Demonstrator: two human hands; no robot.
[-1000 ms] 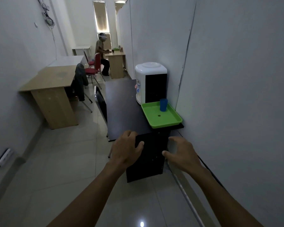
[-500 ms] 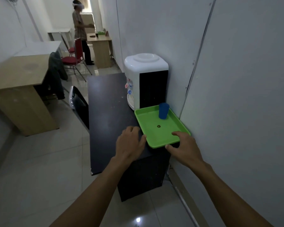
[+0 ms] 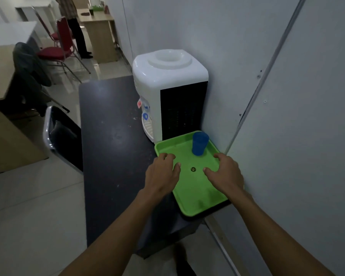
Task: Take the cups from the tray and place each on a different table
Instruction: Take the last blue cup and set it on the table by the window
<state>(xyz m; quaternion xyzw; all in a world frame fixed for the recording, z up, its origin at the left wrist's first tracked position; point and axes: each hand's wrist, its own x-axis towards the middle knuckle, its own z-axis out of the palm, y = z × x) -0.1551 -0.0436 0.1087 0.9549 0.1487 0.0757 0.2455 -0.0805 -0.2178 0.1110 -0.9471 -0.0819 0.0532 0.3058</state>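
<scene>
Neither grip holds anything: your left hand [image 3: 162,173] and right hand [image 3: 225,173] hover with fingers loosely spread above the tray [image 3: 195,204]. Black table [image 3: 112,148] carries the white dispenser [image 3: 167,92] and green tray. One blue cup [image 3: 200,143] stands upright at the tray's far edge.

**Office corridor with a dispenser and desks**

A white water dispenser [image 3: 168,92] with a black side panel stands against the grey partition wall [image 3: 267,56], beyond the hands. A black chair with a chrome frame [image 3: 62,136] is tucked in to the left of the left hand. Farther left sits a light wooden desk [image 3: 0,108] with a dark garment draped over a seat [image 3: 30,70]. Far ahead, a red chair [image 3: 56,46] stands near another wooden desk [image 3: 100,34], where a person [image 3: 76,26] stands.
</scene>
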